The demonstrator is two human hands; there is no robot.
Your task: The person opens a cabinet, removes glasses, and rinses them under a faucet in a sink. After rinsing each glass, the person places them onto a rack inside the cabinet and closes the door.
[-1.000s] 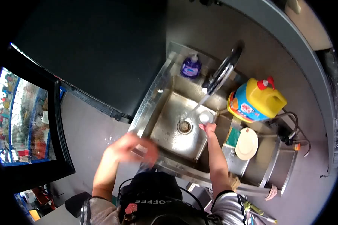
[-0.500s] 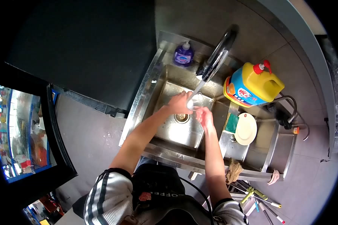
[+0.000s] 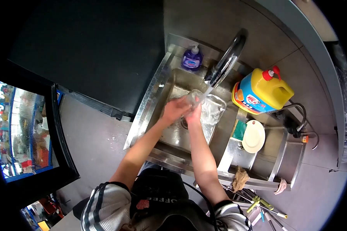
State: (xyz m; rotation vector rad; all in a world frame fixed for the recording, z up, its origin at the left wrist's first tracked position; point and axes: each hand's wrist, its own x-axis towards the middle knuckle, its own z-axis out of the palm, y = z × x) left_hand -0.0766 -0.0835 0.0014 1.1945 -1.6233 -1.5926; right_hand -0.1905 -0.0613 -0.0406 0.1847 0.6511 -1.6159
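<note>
Water runs from the chrome faucet [image 3: 229, 59] over a clear glass-like vessel [image 3: 194, 97] above the left basin of the steel sink [image 3: 175, 136]. Wrapped against the vessel's left side is my left hand [image 3: 176, 109]. My right hand [image 3: 194, 112] is closed around its lower right part, close beside the left one. The stream and the wet shine blur the vessel's outline. Behind the basin stands a purple soap bottle [image 3: 192, 58].
A yellow jug with a red pump [image 3: 264, 92] stands on the sink's right rear. A green sponge [image 3: 239, 130] touches a cream plate [image 3: 253, 136]. A brown cloth [image 3: 240, 179] and a pink cloth [image 3: 281, 186] hang at the front edge. Mop handles [image 3: 264, 206] lie below.
My right hand has moved left and up, against the vessel and my left hand. My left hand has shifted slightly left. The view has shifted a little.
</note>
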